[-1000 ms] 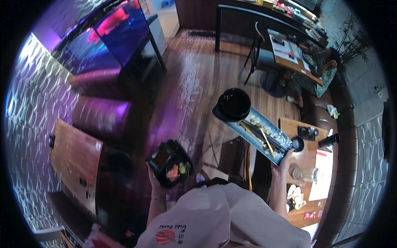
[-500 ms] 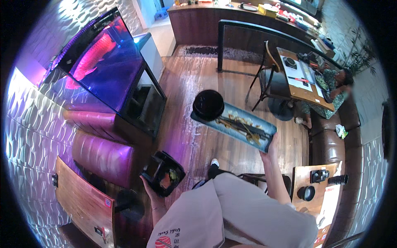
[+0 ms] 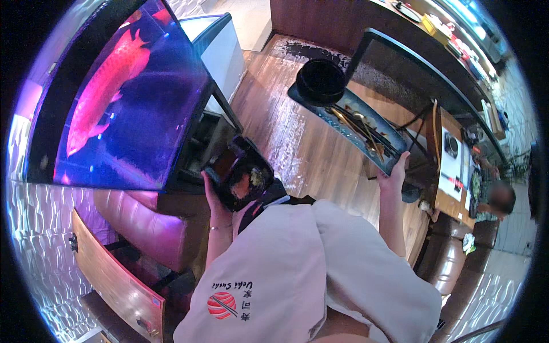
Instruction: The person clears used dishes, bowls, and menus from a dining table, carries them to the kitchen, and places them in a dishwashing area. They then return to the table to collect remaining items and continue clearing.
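Observation:
My right hand [image 3: 393,172] grips the near right end of a long blue rectangular plate [image 3: 343,132], held out over the floor. A round black bowl [image 3: 321,82] rests on the plate's far left end. Dark chopsticks [image 3: 372,129] and thin brownish sticks or food scraps lie across the rest of it. Lower and to the left, my left hand [image 3: 215,197] is closed on the side of some black dishes [image 3: 235,155], apparently stacked. Orange and green food remnants [image 3: 247,183] show in one of them. The left fingers beneath the dishes are hidden.
On my left stands a big fish tank [image 3: 148,108] with a red fish; below it are a brown booth seat [image 3: 154,228] and a wooden table [image 3: 114,274]. A dark partition [image 3: 423,63] and a counter [image 3: 320,23] lie ahead. A person [image 3: 496,197] sits at a table [image 3: 454,197] on the right.
I have moved forward, so the tank looms larger and the partition is closer. Both hands still hold their dishes, the plate now farther up and right in view.

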Action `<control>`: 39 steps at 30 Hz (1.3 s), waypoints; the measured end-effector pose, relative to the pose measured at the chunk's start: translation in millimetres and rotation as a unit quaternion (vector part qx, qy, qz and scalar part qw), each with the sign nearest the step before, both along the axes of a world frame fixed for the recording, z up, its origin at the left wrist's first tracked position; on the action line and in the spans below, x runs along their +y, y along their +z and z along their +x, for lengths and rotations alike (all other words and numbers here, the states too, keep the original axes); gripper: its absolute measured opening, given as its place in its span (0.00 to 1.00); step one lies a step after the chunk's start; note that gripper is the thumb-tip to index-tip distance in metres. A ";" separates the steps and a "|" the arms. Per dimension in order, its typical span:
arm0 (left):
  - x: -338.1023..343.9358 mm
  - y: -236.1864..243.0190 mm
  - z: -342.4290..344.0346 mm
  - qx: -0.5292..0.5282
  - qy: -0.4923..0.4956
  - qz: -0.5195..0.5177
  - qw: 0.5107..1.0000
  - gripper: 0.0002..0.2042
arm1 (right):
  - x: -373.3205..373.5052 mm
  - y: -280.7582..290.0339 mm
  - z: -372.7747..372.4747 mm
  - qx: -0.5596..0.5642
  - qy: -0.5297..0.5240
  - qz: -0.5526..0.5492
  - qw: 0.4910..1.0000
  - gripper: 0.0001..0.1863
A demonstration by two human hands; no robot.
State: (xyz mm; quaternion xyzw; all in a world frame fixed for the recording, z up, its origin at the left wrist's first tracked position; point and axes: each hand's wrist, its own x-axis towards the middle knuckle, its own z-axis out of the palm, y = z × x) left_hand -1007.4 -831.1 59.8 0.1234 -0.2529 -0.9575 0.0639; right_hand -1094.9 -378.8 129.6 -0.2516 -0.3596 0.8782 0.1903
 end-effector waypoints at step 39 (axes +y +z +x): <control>-231.5 226.0 -1116.5 0.043 0.072 -0.037 0.996 0.36 | -288.0 250.1 -1253.3 0.089 0.151 -0.048 0.983 0.30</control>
